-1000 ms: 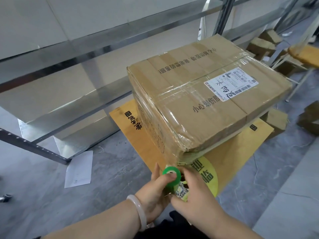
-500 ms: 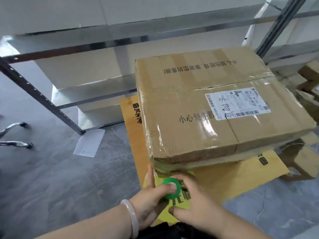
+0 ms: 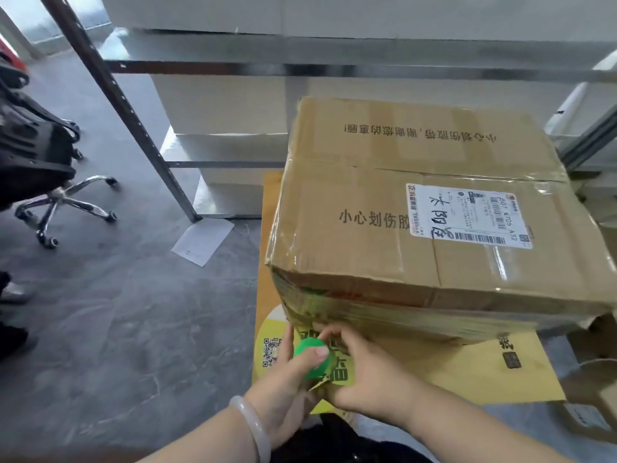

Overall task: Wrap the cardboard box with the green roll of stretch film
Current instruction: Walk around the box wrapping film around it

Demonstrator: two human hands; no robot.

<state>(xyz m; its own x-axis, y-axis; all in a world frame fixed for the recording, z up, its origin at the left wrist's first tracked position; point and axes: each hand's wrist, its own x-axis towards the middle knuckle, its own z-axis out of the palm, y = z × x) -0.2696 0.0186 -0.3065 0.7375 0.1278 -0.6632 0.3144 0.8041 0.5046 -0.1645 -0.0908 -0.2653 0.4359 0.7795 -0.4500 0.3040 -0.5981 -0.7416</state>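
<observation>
Grey floor (image 3: 117,329) all round, metal shelving (image 3: 133,121) behind.

Versus half a second ago: my view has swung left. An office chair (image 3: 50,182) now shows at far left, and the box (image 3: 417,202) sits further right in frame with more of its near face in sight. Roll and hands haven't shifted relative to the box; they are low at its near left corner.

The box rests on a yellow cardboard sheet (image 3: 467,372), with a shipping label (image 3: 467,215) on the right half of its top. Film (image 3: 400,315) already bands the lower near face and turns round the left corner.

Room to move:
- Left of the box is open floor out to the shelf post, with a sheet of paper (image 3: 203,240) at the post's foot. The chair is well apart.
- The right side is tight — small boxes (image 3: 594,389) sit just beside the yellow sheet's edge.
- At the back, the box is near the shelving.

Hands:
- My left hand (image 3: 287,385) grips the green roll (image 3: 312,357), thumb pressed across its top end, fingers up its left side, pale bracelet (image 3: 253,426) on the wrist.
- My right hand (image 3: 364,372) curls round the roll's right side, fingertips at the box's near face, thumb underneath.
- I can't tell whether the right hand also pinches the film end, or whether the roll touches the box.
- The roll hangs just above a round yellow-green sticker (image 3: 270,342) on the sheet.
</observation>
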